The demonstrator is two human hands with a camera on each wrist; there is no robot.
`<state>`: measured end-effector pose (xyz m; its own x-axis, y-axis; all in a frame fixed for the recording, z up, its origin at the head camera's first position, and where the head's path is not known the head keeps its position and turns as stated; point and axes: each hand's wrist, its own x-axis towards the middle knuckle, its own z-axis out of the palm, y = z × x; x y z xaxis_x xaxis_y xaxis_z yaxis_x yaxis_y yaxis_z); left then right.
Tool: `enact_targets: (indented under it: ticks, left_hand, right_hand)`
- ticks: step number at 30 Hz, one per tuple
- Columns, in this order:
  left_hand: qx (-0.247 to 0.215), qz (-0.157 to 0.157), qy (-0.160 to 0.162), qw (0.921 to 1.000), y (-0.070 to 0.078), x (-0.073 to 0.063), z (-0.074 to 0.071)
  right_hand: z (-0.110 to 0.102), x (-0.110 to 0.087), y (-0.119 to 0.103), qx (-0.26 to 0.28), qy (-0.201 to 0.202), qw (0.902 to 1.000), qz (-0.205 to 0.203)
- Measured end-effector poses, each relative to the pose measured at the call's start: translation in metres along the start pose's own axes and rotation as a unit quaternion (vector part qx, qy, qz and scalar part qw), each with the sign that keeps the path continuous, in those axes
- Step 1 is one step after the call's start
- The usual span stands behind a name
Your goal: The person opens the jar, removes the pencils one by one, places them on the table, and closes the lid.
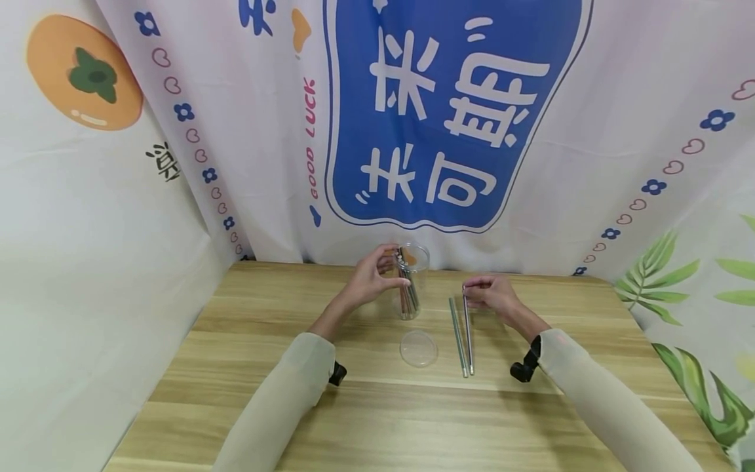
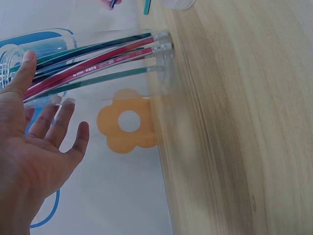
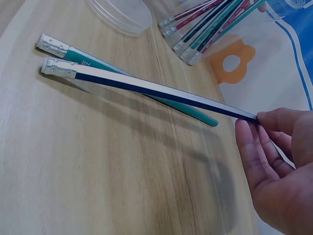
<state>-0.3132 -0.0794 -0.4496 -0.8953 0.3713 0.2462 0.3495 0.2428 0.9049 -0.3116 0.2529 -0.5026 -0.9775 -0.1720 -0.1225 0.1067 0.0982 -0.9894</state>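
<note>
A tall clear plastic jar (image 1: 422, 278) stands near the back of the table with several pencils (image 2: 100, 64) in it, red, green and dark ones, eraser ends down. My left hand (image 1: 368, 280) holds the jar from the left side, thumb in front and fingers behind. On the right, my right hand (image 1: 495, 295) pinches a dark blue and white pencil (image 3: 161, 91) by its end without the eraser. That pencil slants with its eraser end low, near the tabletop. Just left of it, a green pencil (image 1: 457, 331) lies on the wood.
A round clear lid (image 1: 419, 348) lies on the wooden table (image 1: 389, 419) in front of the jar. Behind the table's back edge hangs a white printed cloth (image 1: 277, 216) with a blue panel. More patterned cloth flanks both sides.
</note>
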Motion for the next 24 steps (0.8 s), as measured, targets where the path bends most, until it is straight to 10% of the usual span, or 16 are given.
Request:
enact_targets:
  ticks: [24]
  left_hand:
    - [0.004, -0.007, 0.000, 1.0000, 0.000, 0.000, 0.000]
  right_hand:
    - [0.009, 0.007, 0.013, -0.016, 0.025, 0.9987, 0.040]
